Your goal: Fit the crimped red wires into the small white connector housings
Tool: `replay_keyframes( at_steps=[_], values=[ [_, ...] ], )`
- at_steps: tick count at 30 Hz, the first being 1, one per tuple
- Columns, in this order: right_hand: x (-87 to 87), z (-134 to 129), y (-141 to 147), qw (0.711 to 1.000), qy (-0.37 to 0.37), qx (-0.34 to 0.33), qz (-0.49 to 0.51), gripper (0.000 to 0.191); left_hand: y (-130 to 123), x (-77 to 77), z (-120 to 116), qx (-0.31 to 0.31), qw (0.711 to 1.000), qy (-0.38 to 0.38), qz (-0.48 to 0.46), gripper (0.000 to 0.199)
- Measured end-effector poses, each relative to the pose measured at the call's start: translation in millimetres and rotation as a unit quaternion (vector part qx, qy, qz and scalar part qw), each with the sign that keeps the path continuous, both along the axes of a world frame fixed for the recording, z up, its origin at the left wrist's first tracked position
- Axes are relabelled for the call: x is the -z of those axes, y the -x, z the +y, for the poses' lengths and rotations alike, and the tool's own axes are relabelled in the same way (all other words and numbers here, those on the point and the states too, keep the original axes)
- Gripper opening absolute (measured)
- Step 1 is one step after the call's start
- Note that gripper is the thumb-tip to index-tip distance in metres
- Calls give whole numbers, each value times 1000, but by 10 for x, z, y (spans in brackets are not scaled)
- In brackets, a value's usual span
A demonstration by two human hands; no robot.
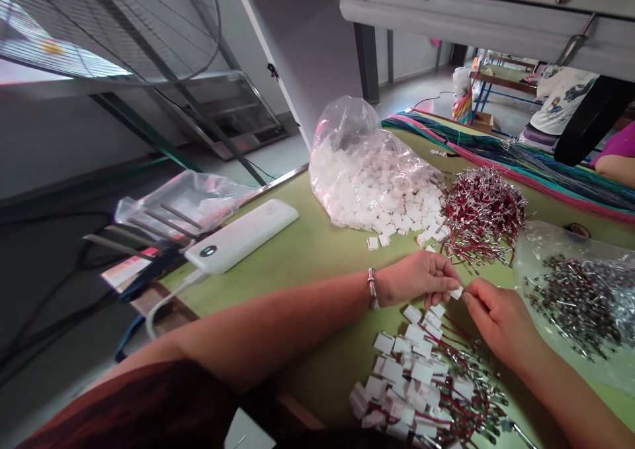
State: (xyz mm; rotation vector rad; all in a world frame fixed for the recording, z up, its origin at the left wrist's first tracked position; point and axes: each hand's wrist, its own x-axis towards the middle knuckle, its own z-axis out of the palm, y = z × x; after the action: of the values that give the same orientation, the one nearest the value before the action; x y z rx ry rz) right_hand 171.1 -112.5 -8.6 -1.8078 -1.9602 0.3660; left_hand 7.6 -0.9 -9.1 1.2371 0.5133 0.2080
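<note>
My left hand (421, 278) pinches a small white plastic connector housing (456, 293) between thumb and fingers. Right beside it, my right hand (501, 315) has thumb and forefinger pressed together at the housing's edge; what sits in that pinch is too small and hidden to name. Below both hands lies a pile of white housings with short red wires and metal ends (411, 376). Beyond them stands a heap of short red wires with metal terminals (483, 207). A clear plastic bag (367, 164) spills loose white housings onto the green tabletop (262, 277).
A second clear bag (585, 297) of dark metal parts lies at the right. Long coloured wires (526, 161) run along the table's far side. A white power bank (243, 236) with a cable rests at the left, near metal prongs (169, 227). Another person's arm (618, 161) shows far right.
</note>
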Motion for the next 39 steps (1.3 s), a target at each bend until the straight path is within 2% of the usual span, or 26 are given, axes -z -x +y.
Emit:
replay_keyframes(
  at_steps=[2,5,8,11,13,15,17,19,20,21,23,27,34,37,39],
  values=[
    [-70,-1,-56,998,46,-17,40,27,14,-18,7,21,999,-27,3,17],
    [-214,18,-215,985,128,-63,102,26,46,-40,-4,61,992,-111,4,12],
    [-247,68,-364,992,95,-43,73,23,96,-63,-35,115,972,-206,-13,12],
    [-115,121,-377,998,48,-37,-15,11,145,-117,-44,199,937,-279,-65,9],
    [-5,142,-314,996,37,-47,-62,8,163,-156,-1,222,919,-313,-94,10],
    [61,147,-242,993,33,-51,-97,9,167,-166,96,174,915,-357,-68,17],
    [69,139,-200,990,44,-46,-127,12,161,-127,232,42,902,-429,16,26],
    [38,124,-200,986,59,-27,-152,12,153,-49,365,-127,862,-478,106,27],
    [19,115,-212,985,67,-16,-158,11,149,-5,417,-171,846,-491,118,21],
    [2,107,-228,985,75,-2,-156,11,147,37,454,-189,832,-508,118,15],
    [-15,94,-260,988,93,16,-125,11,146,100,485,-159,814,-551,95,13],
    [-12,86,-290,993,112,21,-4,13,151,121,440,-36,774,-626,89,18],
    [-92,97,-281,988,82,39,122,15,100,101,385,14,721,-675,155,19],
    [-119,105,-271,960,111,83,244,16,83,119,378,17,717,-679,154,20],
    [-128,121,-289,912,107,121,376,18,86,115,368,10,726,-673,143,21]
  ],
)
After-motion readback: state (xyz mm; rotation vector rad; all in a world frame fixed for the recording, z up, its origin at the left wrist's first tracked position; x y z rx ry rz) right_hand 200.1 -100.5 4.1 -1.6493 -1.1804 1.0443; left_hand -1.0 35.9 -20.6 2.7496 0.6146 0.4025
